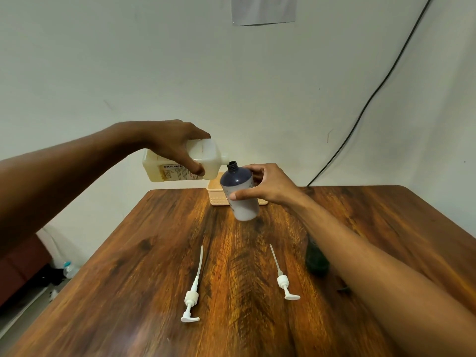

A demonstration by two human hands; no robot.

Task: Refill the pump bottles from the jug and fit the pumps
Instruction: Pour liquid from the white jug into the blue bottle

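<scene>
My left hand grips a pale yellow jug, held on its side above the table with its spout right at the mouth of a bottle. My right hand holds that dark blue bottle, white at the base and open at the neck, lifted and tilted toward the jug. Two white pumps with long dip tubes lie on the wooden table: one at the front left, one at the front right. A second dark bottle lies on the table, partly hidden by my right forearm.
A cream plastic basket stands at the table's far edge, behind the blue bottle. A black cable runs down the wall at the right. A clear water bottle stands on the floor left of the table.
</scene>
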